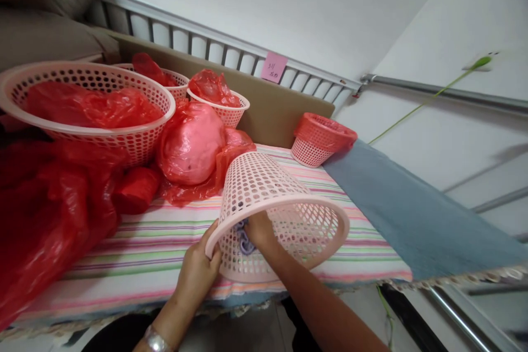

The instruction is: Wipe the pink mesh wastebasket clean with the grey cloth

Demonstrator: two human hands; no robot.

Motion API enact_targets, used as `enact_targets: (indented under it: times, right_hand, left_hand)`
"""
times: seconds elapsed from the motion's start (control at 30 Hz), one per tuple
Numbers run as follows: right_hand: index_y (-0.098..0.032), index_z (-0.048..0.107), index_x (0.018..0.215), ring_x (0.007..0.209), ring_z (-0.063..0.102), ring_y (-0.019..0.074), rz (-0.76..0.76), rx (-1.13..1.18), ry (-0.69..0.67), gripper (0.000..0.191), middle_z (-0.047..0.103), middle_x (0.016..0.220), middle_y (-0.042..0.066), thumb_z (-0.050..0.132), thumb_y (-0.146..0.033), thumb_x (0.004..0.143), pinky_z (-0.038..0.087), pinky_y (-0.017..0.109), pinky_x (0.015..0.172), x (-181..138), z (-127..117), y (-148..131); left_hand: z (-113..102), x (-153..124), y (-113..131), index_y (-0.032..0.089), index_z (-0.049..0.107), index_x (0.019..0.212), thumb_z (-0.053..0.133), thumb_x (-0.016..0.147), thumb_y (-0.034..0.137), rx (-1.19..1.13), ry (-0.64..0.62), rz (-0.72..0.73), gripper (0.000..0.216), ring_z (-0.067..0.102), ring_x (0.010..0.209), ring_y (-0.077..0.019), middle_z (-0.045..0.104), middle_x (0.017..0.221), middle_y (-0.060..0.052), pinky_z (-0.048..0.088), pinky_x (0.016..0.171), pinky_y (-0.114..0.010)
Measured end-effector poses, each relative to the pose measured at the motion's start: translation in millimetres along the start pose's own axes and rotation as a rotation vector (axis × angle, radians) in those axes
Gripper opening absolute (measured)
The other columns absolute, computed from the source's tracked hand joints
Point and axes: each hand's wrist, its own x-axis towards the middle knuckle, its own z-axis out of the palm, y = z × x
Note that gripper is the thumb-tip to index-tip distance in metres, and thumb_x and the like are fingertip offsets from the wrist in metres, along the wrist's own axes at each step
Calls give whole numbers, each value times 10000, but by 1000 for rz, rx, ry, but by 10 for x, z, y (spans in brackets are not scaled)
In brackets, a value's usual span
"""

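Note:
A pale pink perforated plastic basket [284,203] lies tipped on its side on the striped cloth, its mouth facing me. My left hand [198,264] grips the rim at its left side. Inside the basket is my right hand [259,231], its fingers mostly hidden, closed on a bunched purple-grey cloth [245,242] pressed against the inner wall.
Left stand a large pink basket [144,132] with red plastic bags and two smaller baskets behind. A stuffed red bag [192,143] and red roll [138,190] lie nearby. A red-lined basket [313,146] is at right. A white railing [206,38] runs behind.

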Motion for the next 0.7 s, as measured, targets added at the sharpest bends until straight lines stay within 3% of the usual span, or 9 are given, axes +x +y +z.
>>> enact_targets:
  times: [0.17,0.27,0.37,0.53,0.7]
  right_hand:
    - [-222,590,1082,1012,500,251,-32,-96,-90,458,561,1063,89,550,-125,635,395,321,864,-983,-11,-10]
    - [-239,580,1079,1025,492,243,-6,-80,-105,458,547,1081,76,544,-125,637,391,310,871,-1200,-34,-36]
    - [-242,564,1104,1039,495,233,34,-65,-107,481,545,1093,72,546,-119,639,388,297,884,-1165,-56,-57]
    - [-248,566,1105,1027,509,229,37,-65,-71,472,559,1070,69,545,-117,653,398,291,876,-1056,-9,-5]
    - [-234,558,1163,1054,512,237,-36,-77,26,531,579,1092,96,507,-71,661,386,339,910,-608,77,73]
  left_hand:
    - [-8,-16,15,138,503,1281,441,800,183,19,-2,-14,487,698,756,-242,751,949,-98,505,667,-311]
    - [39,-49,15,165,448,1327,464,814,247,-32,1,-50,520,694,783,-233,752,898,-65,511,693,-308]
    - [145,-90,-37,141,505,1267,492,804,282,-48,4,-100,484,688,812,-235,744,902,-75,513,719,-317]
    - [229,-114,-102,97,672,877,437,814,256,-23,-27,-125,291,691,700,-243,736,722,-100,519,632,-310]
    - [71,-68,-5,134,685,905,455,795,242,-16,-27,-14,276,686,695,-231,736,701,-59,516,606,-283]
